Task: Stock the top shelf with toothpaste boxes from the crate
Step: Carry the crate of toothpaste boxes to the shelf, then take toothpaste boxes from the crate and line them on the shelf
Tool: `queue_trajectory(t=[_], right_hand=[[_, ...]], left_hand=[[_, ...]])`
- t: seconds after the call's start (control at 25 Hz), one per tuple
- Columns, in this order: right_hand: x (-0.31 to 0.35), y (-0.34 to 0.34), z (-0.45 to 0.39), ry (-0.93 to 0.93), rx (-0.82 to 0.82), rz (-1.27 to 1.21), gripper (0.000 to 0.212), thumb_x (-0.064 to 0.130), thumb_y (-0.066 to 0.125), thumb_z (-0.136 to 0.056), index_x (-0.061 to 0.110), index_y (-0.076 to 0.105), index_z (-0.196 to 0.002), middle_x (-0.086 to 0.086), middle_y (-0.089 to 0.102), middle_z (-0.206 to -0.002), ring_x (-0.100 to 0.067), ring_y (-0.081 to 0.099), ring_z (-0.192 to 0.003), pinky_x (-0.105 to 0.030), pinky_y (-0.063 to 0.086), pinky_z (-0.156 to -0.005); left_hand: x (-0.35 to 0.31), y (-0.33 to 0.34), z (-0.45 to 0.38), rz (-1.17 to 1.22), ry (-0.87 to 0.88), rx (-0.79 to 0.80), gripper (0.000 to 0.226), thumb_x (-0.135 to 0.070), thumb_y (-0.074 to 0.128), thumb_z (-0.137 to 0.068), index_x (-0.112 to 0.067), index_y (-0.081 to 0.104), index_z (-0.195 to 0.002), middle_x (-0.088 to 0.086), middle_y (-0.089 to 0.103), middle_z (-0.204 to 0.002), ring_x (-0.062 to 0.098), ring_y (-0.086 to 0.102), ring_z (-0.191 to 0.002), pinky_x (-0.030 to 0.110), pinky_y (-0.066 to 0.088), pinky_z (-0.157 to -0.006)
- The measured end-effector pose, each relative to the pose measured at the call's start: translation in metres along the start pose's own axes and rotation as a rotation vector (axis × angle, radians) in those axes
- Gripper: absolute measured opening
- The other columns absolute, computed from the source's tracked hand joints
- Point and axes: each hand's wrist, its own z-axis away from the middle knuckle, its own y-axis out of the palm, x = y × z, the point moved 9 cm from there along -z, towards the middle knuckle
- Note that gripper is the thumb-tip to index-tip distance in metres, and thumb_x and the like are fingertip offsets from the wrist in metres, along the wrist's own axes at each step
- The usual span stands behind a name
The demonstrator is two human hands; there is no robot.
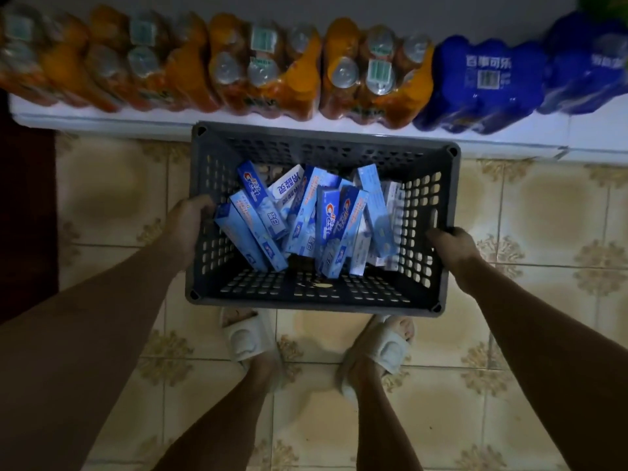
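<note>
A dark grey perforated plastic crate [438, 198] is in the middle of the head view, above a tiled floor. Several blue and white toothpaste boxes [306, 219] lie jumbled inside it, leaning against one another. My left hand [188, 220] grips the crate's left rim, fingers curled over the edge. My right hand [453, 244] grips the right rim the same way. No top shelf shows in this view.
A low white ledge [102, 119] runs across the top, carrying shrink-wrapped packs of orange drink bottles [265, 66] and blue wrapped packs [482, 83]. My feet in pale slippers [243, 338] stand just behind the crate on beige patterned tiles.
</note>
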Motion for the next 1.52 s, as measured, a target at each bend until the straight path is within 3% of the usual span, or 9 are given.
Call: queue_trajectory(t=[0.24, 0.4, 0.52, 0.68, 0.76, 0.96, 1.16, 1.32, 1.52], right_hand=[[0.009, 0.000, 0.015, 0.019, -0.017, 0.094, 0.039, 0.021, 0.058, -0.089, 0.003, 0.049, -0.122, -0.019, 0.061, -0.115, -0.039, 0.060, -0.104, -0.055, 0.052, -0.091], [0.059, -0.020, 0.055, -0.362, -0.324, 0.345, 0.031, 0.010, 0.054, -0.089, 0.006, 0.050, -0.119, -0.011, 0.056, -0.114, -0.026, 0.053, -0.101, -0.045, 0.051, -0.087], [0.071, 0.015, 0.069, -0.451, -0.202, 0.336, 0.024, 0.006, 0.052, -0.091, 0.011, 0.053, -0.115, -0.007, 0.059, -0.108, -0.020, 0.054, -0.097, -0.037, 0.052, -0.084], [0.024, 0.080, 0.042, -0.179, 0.117, 0.336, 0.018, 0.016, 0.049, -0.095, 0.011, 0.057, -0.110, -0.011, 0.065, -0.102, -0.026, 0.060, -0.081, -0.032, 0.051, -0.065], [0.002, 0.104, 0.027, -0.062, 0.213, 0.250, 0.022, 0.021, 0.052, -0.094, 0.009, 0.056, -0.112, -0.012, 0.065, -0.104, -0.028, 0.062, -0.083, -0.033, 0.052, -0.064], [-0.018, 0.149, -0.019, -0.008, 0.225, 0.015, 0.035, 0.037, 0.065, -0.089, 0.016, 0.047, -0.110, -0.002, 0.062, -0.094, -0.012, 0.057, -0.067, -0.025, 0.042, -0.050], [-0.017, 0.185, -0.046, -0.092, 0.221, -0.122, 0.038, 0.026, 0.071, -0.085, 0.011, 0.055, -0.116, -0.002, 0.065, -0.104, -0.019, 0.065, -0.092, -0.031, 0.055, -0.067], [-0.030, 0.174, -0.041, -0.038, 0.248, -0.368, 0.010, 0.011, 0.061, -0.089, 0.013, 0.063, -0.099, -0.009, 0.069, -0.099, -0.025, 0.066, -0.087, -0.027, 0.050, -0.062], [-0.037, 0.154, -0.031, 0.158, 0.390, -0.548, 0.017, 0.008, 0.052, -0.095, 0.020, 0.062, -0.088, -0.004, 0.066, -0.088, -0.022, 0.061, -0.082, -0.041, 0.049, -0.085]], left_hand=[[-0.037, 0.009, 0.051, -0.127, 0.090, -0.110, 0.054, -0.030, 0.066, -0.079, -0.012, 0.058, -0.129, 0.004, 0.063, -0.121, 0.026, 0.060, -0.109, 0.038, 0.046, -0.093], [-0.066, 0.006, 0.124, -0.263, 0.414, -0.439, 0.034, -0.010, 0.057, -0.092, -0.004, 0.056, -0.125, 0.009, 0.056, -0.124, 0.021, 0.053, -0.109, 0.016, 0.035, -0.078], [-0.033, 0.057, 0.142, -0.413, 0.431, -0.234, 0.023, -0.007, 0.057, -0.093, -0.007, 0.060, -0.116, 0.007, 0.060, -0.115, 0.020, 0.058, -0.104, 0.017, 0.040, -0.073], [0.045, 0.139, 0.130, -0.440, 0.262, 0.094, 0.016, -0.004, 0.058, -0.092, -0.019, 0.057, -0.098, 0.005, 0.062, -0.102, 0.028, 0.062, -0.101, 0.036, 0.050, -0.079], [0.063, 0.162, 0.111, -0.424, 0.207, 0.090, 0.020, -0.007, 0.060, -0.091, -0.025, 0.054, -0.091, 0.007, 0.063, -0.100, 0.030, 0.063, -0.099, 0.044, 0.052, -0.085], [0.049, 0.205, 0.051, -0.275, 0.212, 0.023, 0.017, -0.008, 0.058, -0.094, -0.016, 0.047, -0.104, -0.004, 0.055, -0.095, 0.012, 0.056, -0.087, 0.021, 0.047, -0.070], [0.049, 0.225, -0.005, -0.313, 0.200, 0.016, 0.044, -0.033, 0.055, -0.097, -0.012, 0.048, -0.135, 0.007, 0.055, -0.135, 0.023, 0.055, -0.120, 0.037, 0.047, -0.099], [0.059, 0.226, -0.012, -0.393, 0.227, 0.041, 0.040, -0.032, 0.058, -0.096, -0.009, 0.054, -0.129, 0.009, 0.060, -0.129, 0.026, 0.057, -0.117, 0.037, 0.047, -0.097], [0.051, 0.235, -0.011, -0.500, 0.190, 0.062, 0.037, -0.028, 0.068, -0.089, -0.008, 0.057, -0.118, 0.003, 0.062, -0.113, 0.021, 0.059, -0.104, 0.035, 0.047, -0.087]])
